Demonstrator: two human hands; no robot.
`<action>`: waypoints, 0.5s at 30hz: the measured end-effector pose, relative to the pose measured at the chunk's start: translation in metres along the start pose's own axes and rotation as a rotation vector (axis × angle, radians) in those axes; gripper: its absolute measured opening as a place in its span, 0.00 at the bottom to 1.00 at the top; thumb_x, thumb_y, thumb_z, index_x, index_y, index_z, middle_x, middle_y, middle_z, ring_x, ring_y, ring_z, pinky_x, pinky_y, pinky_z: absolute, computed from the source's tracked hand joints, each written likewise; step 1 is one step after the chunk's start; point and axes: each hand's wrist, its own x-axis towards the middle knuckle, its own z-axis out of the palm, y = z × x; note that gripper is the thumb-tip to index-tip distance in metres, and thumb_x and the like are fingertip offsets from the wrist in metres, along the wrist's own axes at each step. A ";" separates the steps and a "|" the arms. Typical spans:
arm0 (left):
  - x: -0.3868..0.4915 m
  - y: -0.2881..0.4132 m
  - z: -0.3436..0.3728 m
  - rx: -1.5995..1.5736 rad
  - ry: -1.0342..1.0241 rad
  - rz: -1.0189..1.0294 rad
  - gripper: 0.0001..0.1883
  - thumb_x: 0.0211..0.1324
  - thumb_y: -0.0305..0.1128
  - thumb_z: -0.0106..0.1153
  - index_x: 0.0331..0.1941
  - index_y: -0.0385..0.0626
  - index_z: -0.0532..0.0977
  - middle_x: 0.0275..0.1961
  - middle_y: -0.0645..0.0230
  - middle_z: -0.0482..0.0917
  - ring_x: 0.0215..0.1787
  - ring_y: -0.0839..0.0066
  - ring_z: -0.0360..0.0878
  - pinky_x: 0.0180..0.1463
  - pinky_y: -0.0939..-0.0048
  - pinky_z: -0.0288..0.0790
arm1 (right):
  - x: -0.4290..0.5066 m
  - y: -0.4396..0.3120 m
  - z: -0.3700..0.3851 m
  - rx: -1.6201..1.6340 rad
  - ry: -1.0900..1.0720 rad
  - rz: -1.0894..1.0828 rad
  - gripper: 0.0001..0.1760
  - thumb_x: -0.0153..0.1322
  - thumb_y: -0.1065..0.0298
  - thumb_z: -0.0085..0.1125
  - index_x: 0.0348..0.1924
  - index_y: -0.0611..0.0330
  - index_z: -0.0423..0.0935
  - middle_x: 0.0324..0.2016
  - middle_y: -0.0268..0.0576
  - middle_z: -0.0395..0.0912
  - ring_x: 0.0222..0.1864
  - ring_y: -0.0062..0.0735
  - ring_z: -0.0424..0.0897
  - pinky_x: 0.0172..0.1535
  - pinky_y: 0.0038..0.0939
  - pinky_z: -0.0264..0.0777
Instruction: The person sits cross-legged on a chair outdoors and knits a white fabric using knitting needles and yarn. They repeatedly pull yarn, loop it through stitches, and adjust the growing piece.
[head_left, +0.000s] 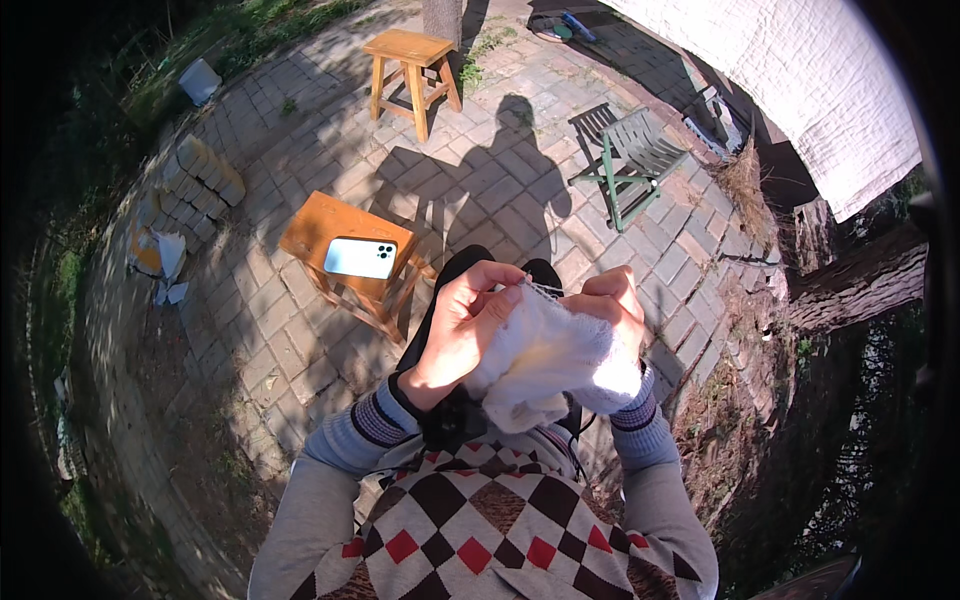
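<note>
A piece of white knitted fabric (555, 345) hangs between my two hands above my lap, its lower part bunched near my waist. My left hand (469, 326) pinches the fabric's top left corner between thumb and fingers. On the other side, my right hand (615, 304) is closed on the upper right edge, with fabric draping over its wrist. Thin dark strands or needles (544, 287) run along the top edge between the hands; which of the two cannot be told.
A wooden stool (311, 225) bearing a white smartphone (361, 258) stands left of my knees. Ahead are another wooden stool (409, 49) and a green folding stool (615, 172). Stacked bricks (196, 184) lie far left; a tree trunk (859, 289) and hanging white cloth (817, 82) are at right.
</note>
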 end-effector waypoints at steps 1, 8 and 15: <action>0.000 0.000 0.000 0.008 0.004 0.004 0.09 0.67 0.24 0.54 0.49 0.39 0.75 0.35 0.75 0.79 0.33 0.90 0.73 0.36 0.84 0.68 | 0.000 0.000 0.002 0.018 -0.001 0.002 0.27 0.49 0.60 0.73 0.40 0.59 0.79 0.32 0.40 0.73 0.33 0.37 0.71 0.38 0.36 0.65; -0.001 0.004 0.007 0.050 -0.090 -0.078 0.11 0.67 0.26 0.55 0.51 0.38 0.77 0.40 0.69 0.83 0.38 0.86 0.79 0.41 0.83 0.72 | 0.000 0.011 0.015 -0.049 0.153 0.019 0.20 0.50 0.66 0.71 0.33 0.60 0.76 0.30 0.41 0.74 0.33 0.39 0.72 0.37 0.35 0.67; 0.001 0.003 0.005 -0.083 -0.021 -0.055 0.11 0.67 0.25 0.55 0.51 0.37 0.77 0.40 0.69 0.83 0.38 0.86 0.79 0.41 0.82 0.73 | -0.009 0.007 -0.002 0.016 0.056 0.010 0.18 0.51 0.63 0.68 0.32 0.60 0.77 0.27 0.39 0.73 0.30 0.37 0.71 0.37 0.35 0.64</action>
